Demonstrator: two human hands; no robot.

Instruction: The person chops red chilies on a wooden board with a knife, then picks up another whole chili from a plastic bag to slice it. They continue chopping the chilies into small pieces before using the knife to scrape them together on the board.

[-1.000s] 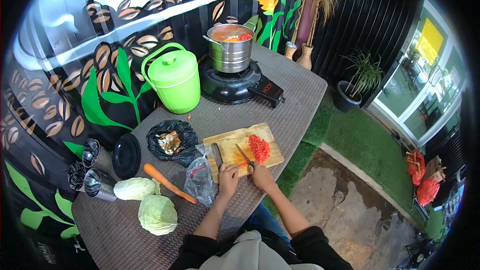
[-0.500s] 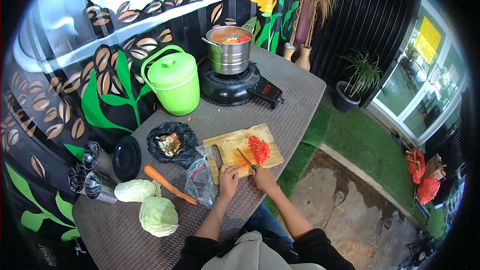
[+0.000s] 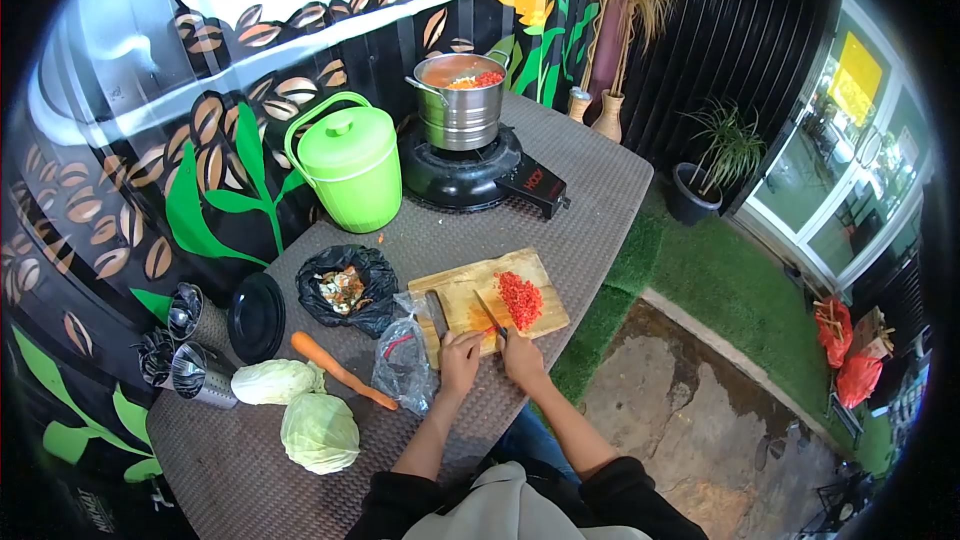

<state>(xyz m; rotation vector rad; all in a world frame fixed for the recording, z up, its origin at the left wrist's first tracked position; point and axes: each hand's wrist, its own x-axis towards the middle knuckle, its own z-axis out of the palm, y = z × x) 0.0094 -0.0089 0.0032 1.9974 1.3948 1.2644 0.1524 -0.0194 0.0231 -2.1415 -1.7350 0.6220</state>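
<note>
Shifted knife [image 3: 487, 308], pot [image 3: 460, 122] with food [image 3: 482, 81]

A cutting board [image 3: 462, 291] rests near the front edge of a table [image 3: 565, 165], chopped pieces [image 3: 520, 301] on its right side and a knife [image 3: 486, 307] to their left. Directly left of the board lie a plastic bag [image 3: 405, 368] and a bag of scraps [image 3: 345, 290]; farther left, a carrot [image 3: 338, 368], two cabbages [image 3: 320, 432] and cutlery holders [image 3: 196, 372]. Behind the board stands a stove [image 3: 455, 175] bearing a pot [image 3: 460, 115], with a lidded bucket [image 3: 348, 165] behind and to the board's left.
</note>
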